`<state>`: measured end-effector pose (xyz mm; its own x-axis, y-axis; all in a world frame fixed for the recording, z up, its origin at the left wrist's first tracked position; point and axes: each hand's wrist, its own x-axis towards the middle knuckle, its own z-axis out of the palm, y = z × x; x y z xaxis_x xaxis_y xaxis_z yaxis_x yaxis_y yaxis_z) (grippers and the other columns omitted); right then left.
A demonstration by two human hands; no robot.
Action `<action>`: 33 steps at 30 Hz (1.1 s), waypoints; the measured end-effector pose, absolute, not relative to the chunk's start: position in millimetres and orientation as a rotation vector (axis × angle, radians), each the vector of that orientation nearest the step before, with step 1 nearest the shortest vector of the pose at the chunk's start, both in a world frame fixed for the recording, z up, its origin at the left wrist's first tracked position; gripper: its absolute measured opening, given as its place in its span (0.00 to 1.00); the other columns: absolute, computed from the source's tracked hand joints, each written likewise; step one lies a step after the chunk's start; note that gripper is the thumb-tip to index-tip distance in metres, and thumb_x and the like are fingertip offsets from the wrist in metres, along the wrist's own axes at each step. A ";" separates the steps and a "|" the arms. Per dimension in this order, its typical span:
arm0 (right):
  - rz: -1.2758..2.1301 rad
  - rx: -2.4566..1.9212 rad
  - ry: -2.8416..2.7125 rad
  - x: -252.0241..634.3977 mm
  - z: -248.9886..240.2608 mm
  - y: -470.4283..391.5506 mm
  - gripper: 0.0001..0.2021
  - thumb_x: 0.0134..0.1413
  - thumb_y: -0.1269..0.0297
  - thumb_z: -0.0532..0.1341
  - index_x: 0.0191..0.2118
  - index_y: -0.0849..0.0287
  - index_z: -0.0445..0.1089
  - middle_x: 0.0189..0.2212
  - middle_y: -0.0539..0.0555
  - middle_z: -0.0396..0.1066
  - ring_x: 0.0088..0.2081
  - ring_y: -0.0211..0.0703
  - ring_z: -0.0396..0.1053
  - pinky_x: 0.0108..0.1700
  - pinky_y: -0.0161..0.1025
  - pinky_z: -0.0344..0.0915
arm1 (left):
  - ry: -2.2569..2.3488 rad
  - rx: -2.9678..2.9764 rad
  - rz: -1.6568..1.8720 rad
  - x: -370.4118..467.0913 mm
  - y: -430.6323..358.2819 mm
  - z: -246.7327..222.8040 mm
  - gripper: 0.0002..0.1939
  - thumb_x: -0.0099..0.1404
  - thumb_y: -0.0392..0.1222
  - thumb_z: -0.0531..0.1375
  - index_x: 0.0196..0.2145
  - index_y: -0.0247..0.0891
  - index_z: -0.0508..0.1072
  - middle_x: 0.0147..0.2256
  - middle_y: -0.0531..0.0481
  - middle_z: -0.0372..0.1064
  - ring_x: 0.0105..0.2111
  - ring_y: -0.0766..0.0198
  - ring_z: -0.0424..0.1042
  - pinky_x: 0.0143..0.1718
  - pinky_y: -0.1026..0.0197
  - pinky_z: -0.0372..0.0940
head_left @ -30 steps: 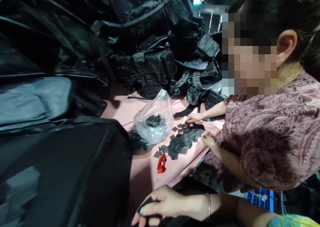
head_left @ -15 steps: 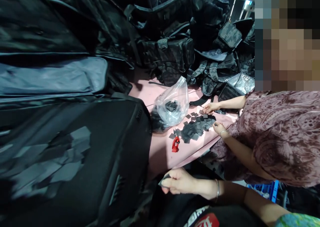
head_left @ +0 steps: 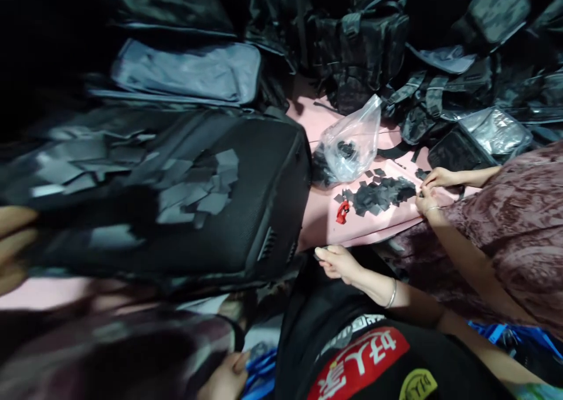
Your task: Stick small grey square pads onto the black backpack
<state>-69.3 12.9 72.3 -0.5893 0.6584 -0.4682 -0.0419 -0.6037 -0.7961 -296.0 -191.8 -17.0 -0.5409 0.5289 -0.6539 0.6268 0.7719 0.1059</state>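
Note:
My right hand [head_left: 338, 263], a bangle at its wrist, is closed in a pinch on a small dark piece [head_left: 320, 254]. It is in front of my black apron [head_left: 303, 329], beside the near corner of a black backpack [head_left: 264, 171]. Flat grey pieces [head_left: 200, 195] lie scattered on the backpack. Low in the view my left hand [head_left: 226, 379] is partly cut off by the frame, its fingers curled; what they hold, if anything, is hidden. Something blue [head_left: 259, 373] shows beside it.
A co-worker's hands [head_left: 431, 192] are at a pile of dark squares [head_left: 380, 195] on the pink table surface [head_left: 316, 227]. Nearby lie red snips [head_left: 342, 212] and a clear plastic bag [head_left: 352, 153]. Another person's blurred hand [head_left: 15, 244] shows at left. Camouflage bags [head_left: 360, 54] stand behind.
The view has swung left and down, bringing my left hand and a person at the left into sight. My right hand keeps its pinch. The co-worker's hands have come together.

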 end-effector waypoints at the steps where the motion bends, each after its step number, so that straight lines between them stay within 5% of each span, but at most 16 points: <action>1: 2.235 -1.087 -1.089 -69.4 71.3 11.9 0.25 0.42 0.46 0.63 0.18 0.59 0.51 0.11 0.38 0.45 0.12 0.23 0.39 0.15 0.27 0.34 | 2.265 0.879 -0.165 -291.7 -191.4 -8.7 0.16 0.54 0.54 0.53 0.23 0.41 0.73 0.27 0.43 0.76 0.29 0.46 0.75 0.30 0.55 0.65; 5: 2.217 -1.140 -1.175 -69.8 69.5 3.3 0.26 0.40 0.45 0.64 0.19 0.58 0.50 0.11 0.37 0.42 0.13 0.23 0.37 0.15 0.28 0.33 | 2.144 0.955 0.416 -261.4 -170.2 34.7 0.13 0.54 0.50 0.56 0.32 0.42 0.76 0.38 0.46 0.77 0.41 0.49 0.74 0.40 0.57 0.66; 10: 2.280 -1.118 -1.263 -65.1 74.3 -6.2 0.25 0.40 0.43 0.63 0.18 0.59 0.53 0.11 0.38 0.42 0.13 0.23 0.38 0.15 0.29 0.34 | 1.695 0.753 1.196 -204.0 -108.9 79.9 0.23 0.53 0.51 0.61 0.46 0.40 0.72 0.38 0.46 0.74 0.35 0.57 0.74 0.37 0.56 0.70; 17: 2.273 -1.040 -1.428 -48.5 87.0 -5.7 0.27 0.51 0.39 0.51 0.19 0.61 0.59 0.11 0.41 0.47 0.12 0.25 0.40 0.14 0.30 0.39 | 1.449 0.701 1.290 -174.8 -68.4 91.2 0.10 0.50 0.43 0.65 0.28 0.33 0.74 0.22 0.52 0.69 0.22 0.68 0.66 0.25 0.66 0.65; 23: 1.698 -1.122 -1.784 -49.6 106.0 -6.6 0.09 0.48 0.60 0.62 0.32 0.59 0.65 0.25 0.46 0.66 0.25 0.32 0.61 0.28 0.30 0.58 | 1.517 0.534 1.495 -171.4 -76.5 92.0 0.12 0.51 0.45 0.65 0.29 0.33 0.72 0.21 0.53 0.68 0.20 0.68 0.65 0.24 0.65 0.63; 33: 1.993 -0.989 -1.252 -61.5 95.4 -11.3 0.10 0.47 0.59 0.61 0.29 0.59 0.61 0.16 0.44 0.63 0.13 0.27 0.53 0.17 0.28 0.48 | 1.026 -0.051 1.575 -160.7 -66.6 103.4 0.09 0.48 0.38 0.67 0.23 0.33 0.70 0.16 0.55 0.60 0.17 0.72 0.59 0.19 0.69 0.58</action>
